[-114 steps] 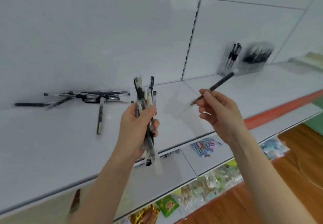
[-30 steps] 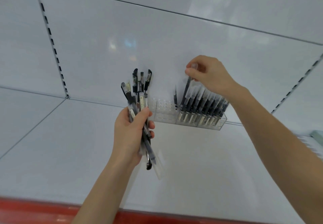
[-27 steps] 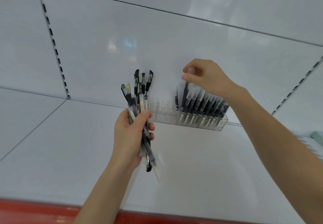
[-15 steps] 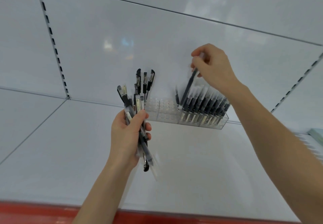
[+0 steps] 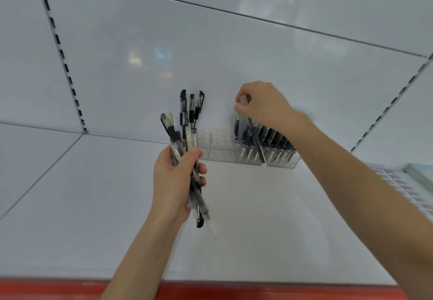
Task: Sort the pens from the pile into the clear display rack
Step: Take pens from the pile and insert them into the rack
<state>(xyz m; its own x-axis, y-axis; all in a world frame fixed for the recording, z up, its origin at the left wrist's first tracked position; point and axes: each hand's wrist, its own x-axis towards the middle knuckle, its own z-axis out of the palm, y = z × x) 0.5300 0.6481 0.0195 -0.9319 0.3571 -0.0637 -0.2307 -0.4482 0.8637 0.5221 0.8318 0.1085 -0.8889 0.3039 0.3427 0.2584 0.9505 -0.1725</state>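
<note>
We have the clear display rack (image 5: 216,146) on the white shelf (image 5: 257,229), against the back panel (image 5: 210,53). It is just right of the left grip and directly under the right grip.

Rack contents: a row of black pens (image 5: 273,139) stands upright, caps up and pale labels low, filling the part under and right of the right grip. The part toward the left grip shows only its dotted hole pattern. One tilted pen (image 5: 256,140) leans across the row.

Right hand (image 5: 264,105): thumb and forefinger pinch a clear pen cap (image 5: 243,99) above the rack's left-most filled slot. A dark barrel (image 5: 237,126) drops into the rack below the pinch. We cannot tell if it belongs to that cap.

Left hand (image 5: 174,182): clenched around a bundle of pens (image 5: 187,131), which fans out above the fist, with ends poking out below.

Writing: barrels in the bundle carry pale labels and white print, too small to read. The rack pen labels are also illegible.

A red edge strip (image 5: 210,290) runs below both grips.
</note>
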